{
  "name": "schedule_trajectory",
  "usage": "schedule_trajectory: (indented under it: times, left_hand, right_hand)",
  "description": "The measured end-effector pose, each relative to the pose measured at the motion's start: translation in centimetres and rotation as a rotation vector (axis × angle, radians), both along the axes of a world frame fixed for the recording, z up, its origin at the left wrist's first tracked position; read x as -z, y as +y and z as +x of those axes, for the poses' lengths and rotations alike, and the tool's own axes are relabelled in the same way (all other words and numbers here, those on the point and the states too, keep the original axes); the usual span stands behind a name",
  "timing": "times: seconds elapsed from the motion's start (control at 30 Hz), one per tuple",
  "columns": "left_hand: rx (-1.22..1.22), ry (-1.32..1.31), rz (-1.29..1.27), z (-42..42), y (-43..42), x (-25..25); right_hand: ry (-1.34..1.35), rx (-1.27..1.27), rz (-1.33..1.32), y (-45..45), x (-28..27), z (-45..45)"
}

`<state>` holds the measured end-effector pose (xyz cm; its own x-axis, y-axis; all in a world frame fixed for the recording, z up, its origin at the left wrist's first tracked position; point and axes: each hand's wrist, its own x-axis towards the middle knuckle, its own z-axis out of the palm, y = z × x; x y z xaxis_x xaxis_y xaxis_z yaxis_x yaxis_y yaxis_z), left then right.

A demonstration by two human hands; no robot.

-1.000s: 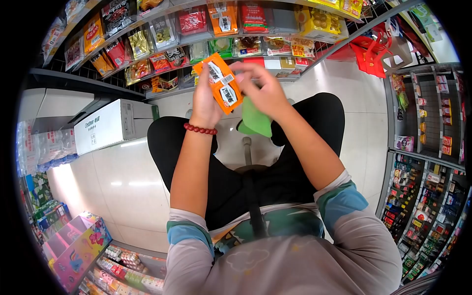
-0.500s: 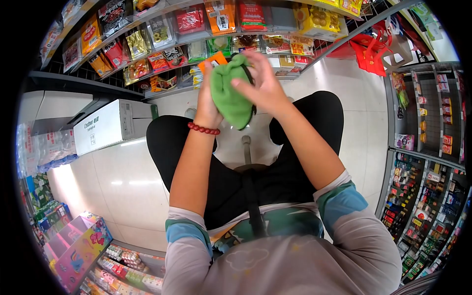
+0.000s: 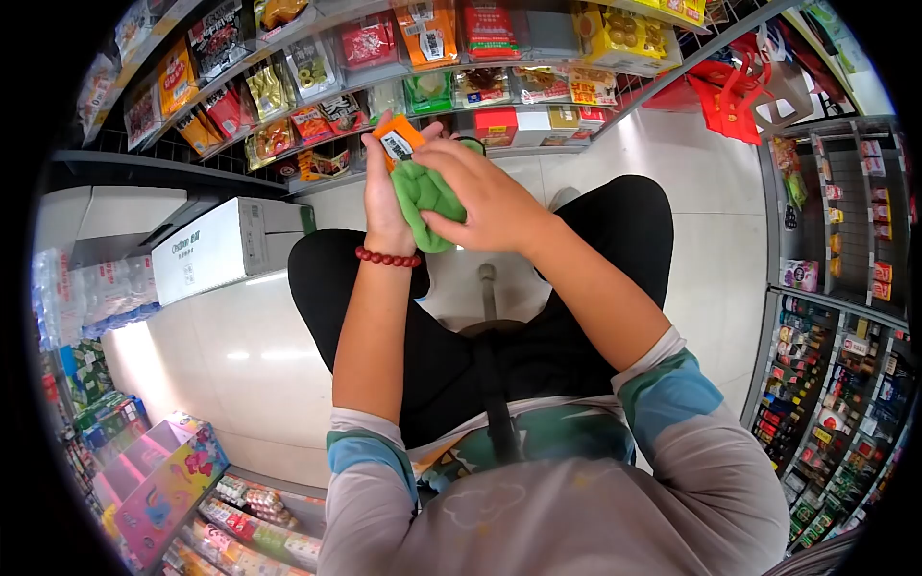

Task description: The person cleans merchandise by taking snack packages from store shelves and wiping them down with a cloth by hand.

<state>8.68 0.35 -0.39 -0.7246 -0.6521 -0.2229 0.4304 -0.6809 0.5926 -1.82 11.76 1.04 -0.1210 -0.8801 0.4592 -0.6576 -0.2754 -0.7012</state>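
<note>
My left hand (image 3: 386, 206), with a red bead bracelet on its wrist, holds a small orange packet (image 3: 411, 132) that has a white barcode label. Its fingers reach up behind the packet, partly hidden. My right hand (image 3: 495, 197) is closed over a folded green cloth (image 3: 429, 197) and presses it against the packet's lower part and the left palm. A thin dark edge, perhaps the cloth's trim, shows beyond the right fingers.
Shelves of packaged snacks (image 3: 423, 91) curve across the front. A white carton (image 3: 206, 252) and wrapped bottles (image 3: 86, 288) stand at left. Red bags (image 3: 730, 101) hang at upper right, above racks of small goods (image 3: 826, 413). A pink display box (image 3: 158, 480) is at lower left.
Both hands have shifted slightly left. The cloth, raised and spread out before, is now bunched lower on the packet under my right hand, and more of the orange packet shows.
</note>
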Motion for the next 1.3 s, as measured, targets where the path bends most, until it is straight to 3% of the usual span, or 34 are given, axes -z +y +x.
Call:
schedule_trajectory:
  times: [0.23, 0.37, 0.53, 0.8, 0.9, 0.97, 1.1, 1.3]
  left_hand:
    - [-0.034, 0.007, -0.015, 0.3, -0.5, 0.4]
    - [0.094, -0.031, -0.063, -0.4, 0.2, 0.7]
    - [0.259, -0.185, -0.129, -2.1, 2.0, -0.2]
    - [0.481, -0.249, -0.087, -1.8, 1.7, -1.6]
    - [0.469, -0.268, -0.087, -1.9, 1.4, -1.0]
    - [0.287, -0.127, -0.126, -2.1, 1.2, 0.5]
    - [0.185, -0.157, -0.044, -1.2, 0.4, 0.7]
    - [-0.060, -0.199, 0.000, 0.1, -1.6, 2.0]
  right_hand:
    - [-0.072, -0.019, 0.057, 0.0, 0.3, 0.3]
    - [-0.112, 0.024, 0.003, -0.1, 1.1, 0.0]
    - [-0.124, 0.384, -0.130, -0.7, 1.7, -2.0]
    - [-0.232, 0.506, -0.164, -0.9, 1.7, -3.2]
    - [-0.179, 0.375, -0.170, -0.8, 1.6, -2.8]
    - [-0.226, 0.248, -0.088, -0.8, 2.0, -1.6]
    - [-0.342, 0.087, 0.009, -0.9, 2.3, -0.3]
    - [-0.396, -0.014, 0.004, -1.1, 3.1, 1.5]
